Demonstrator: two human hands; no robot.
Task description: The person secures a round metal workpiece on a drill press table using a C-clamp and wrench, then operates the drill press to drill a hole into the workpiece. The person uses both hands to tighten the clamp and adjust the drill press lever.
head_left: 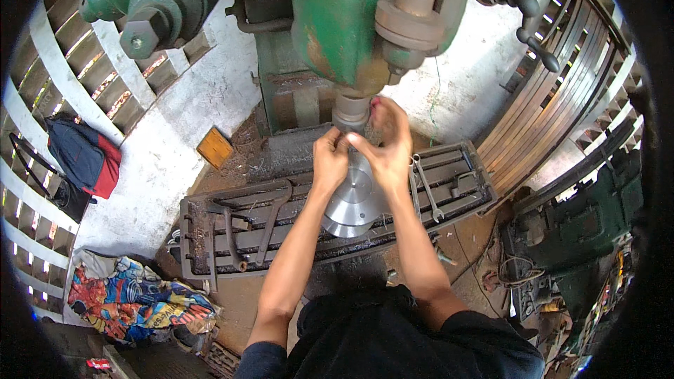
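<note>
Both hands are raised at the lower end of a grey metal spindle (pixel 351 109) under a green machine head (pixel 330 21). My left hand (pixel 330 159) is closed just below the spindle, its thumb and fingers pinched together; what they hold is hidden. My right hand (pixel 390 146) curls around the spindle's right side, its thumb reaching toward the left thumb. A small pinkish patch shows at its slightly blurred fingertips, too small to name. Directly below the hands, a shiny round stepped metal workpiece (pixel 351 203) sits on the slotted machine table (pixel 309 242), partly hidden by my forearms.
Spanners (pixel 427 188) lie on the table's right part, and a bent clamp-like bar (pixel 275 219) on its left. A ball-ended handle (pixel 535 14) juts out at upper right. Around stand a backpack (pixel 84 154), a crumpled colourful cloth (pixel 140 298), a slatted bench (pixel 547 91) and dark green machinery (pixel 583 238).
</note>
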